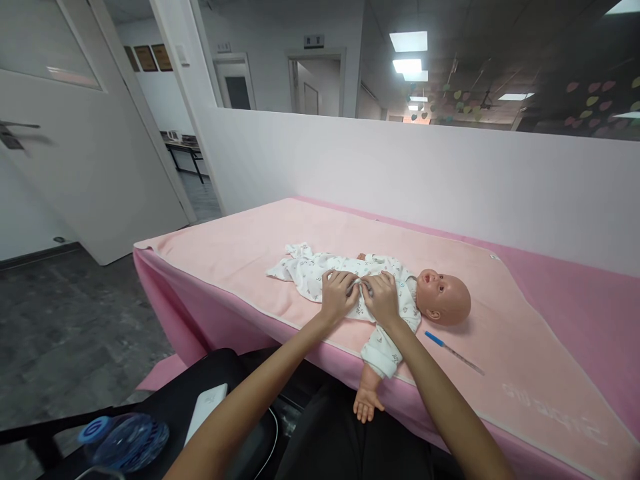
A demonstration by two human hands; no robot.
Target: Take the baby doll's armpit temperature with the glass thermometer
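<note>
Gown pinched on the doll

The left hand and the right hand meet over the doll's middle, fingertips nearly touching. Each grip is curled into a pinch on the front of the gown; the exact fold between thumb and fingers is partly hidden.

The doll lies on its back directly under both grips, on a pale pink towel spread over the pink surface. Its head is to the right of the right grip, mouth open. One doll arm comes out of its sleeve on the near side of the right grip and reaches over the surface's edge. The gown's loose end trails to the left of the left grip.

To the right of the right grip, past the forearm and near the head, a stick with a blue cap lies on the towel. Well apart from the left grip, nearer the wearer and to the left, a black chair carries a bottle and a white slab.
</note>
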